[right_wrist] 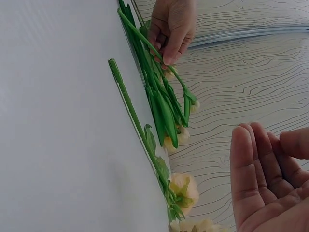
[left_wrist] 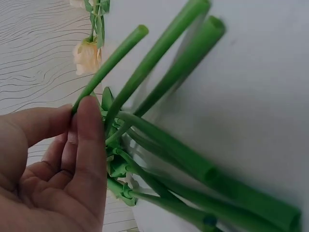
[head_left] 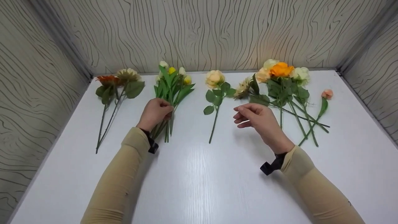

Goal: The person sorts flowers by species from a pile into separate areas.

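Note:
My left hand (head_left: 156,113) is over the bunch of white and yellow tulips (head_left: 167,82). Between thumb and index finger it pinches one green tulip stem (left_wrist: 116,58), raised a little off the others in the left wrist view. Several more tulip stems (left_wrist: 178,159) spread out beside the fingers. My right hand (head_left: 259,119) hovers above the table with nothing in it, fingers loosely bent and apart in the right wrist view. Nearest to it are a cream daisy-like flower (head_left: 243,88) and a peach rose (head_left: 215,79) with a leafy stem.
On the left lie a rust-orange flower (head_left: 108,80) and a cream flower (head_left: 129,74) with crossed stems. To the right are an orange bloom (head_left: 281,69), pale roses (head_left: 300,75) and a small pink flower (head_left: 327,94). A patterned wall (head_left: 199,34) stands behind the white table (head_left: 199,180).

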A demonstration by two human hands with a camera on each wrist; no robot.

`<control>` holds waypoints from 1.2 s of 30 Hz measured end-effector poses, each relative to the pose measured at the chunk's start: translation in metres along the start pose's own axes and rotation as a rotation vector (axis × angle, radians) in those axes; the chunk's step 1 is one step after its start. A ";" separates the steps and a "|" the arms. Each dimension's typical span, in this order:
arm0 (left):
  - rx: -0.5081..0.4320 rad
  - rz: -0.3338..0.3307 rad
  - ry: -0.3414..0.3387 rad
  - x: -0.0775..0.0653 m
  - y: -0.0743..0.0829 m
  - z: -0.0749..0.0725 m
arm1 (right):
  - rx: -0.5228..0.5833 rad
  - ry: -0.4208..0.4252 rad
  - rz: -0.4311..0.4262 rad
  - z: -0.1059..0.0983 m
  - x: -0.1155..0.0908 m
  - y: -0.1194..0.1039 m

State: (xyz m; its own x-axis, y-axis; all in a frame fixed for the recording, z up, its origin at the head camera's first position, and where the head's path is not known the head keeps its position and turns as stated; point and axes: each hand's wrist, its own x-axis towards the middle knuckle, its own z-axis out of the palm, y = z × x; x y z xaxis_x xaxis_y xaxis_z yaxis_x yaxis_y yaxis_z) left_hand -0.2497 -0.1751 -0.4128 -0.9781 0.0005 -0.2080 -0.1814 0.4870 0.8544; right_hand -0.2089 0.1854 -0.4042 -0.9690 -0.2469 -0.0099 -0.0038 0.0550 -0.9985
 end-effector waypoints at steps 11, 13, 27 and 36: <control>0.095 0.039 0.015 0.001 0.003 0.002 | -0.021 0.005 -0.003 0.000 0.000 0.001; 0.109 0.047 0.015 -0.001 0.004 0.003 | -0.021 0.002 -0.001 0.000 0.000 0.001; 0.132 0.165 0.037 -0.007 0.018 0.011 | -0.043 -0.009 0.019 -0.012 0.003 0.002; 0.348 0.473 0.017 -0.022 0.043 0.058 | -0.290 0.073 0.112 -0.078 0.010 -0.005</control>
State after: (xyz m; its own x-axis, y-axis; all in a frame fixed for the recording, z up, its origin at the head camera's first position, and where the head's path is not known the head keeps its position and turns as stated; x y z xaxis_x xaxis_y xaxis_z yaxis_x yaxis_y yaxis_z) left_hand -0.2302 -0.1041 -0.3994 -0.9465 0.2755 0.1678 0.3168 0.6954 0.6451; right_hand -0.2380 0.2583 -0.3949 -0.9825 -0.1540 -0.1043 0.0437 0.3541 -0.9342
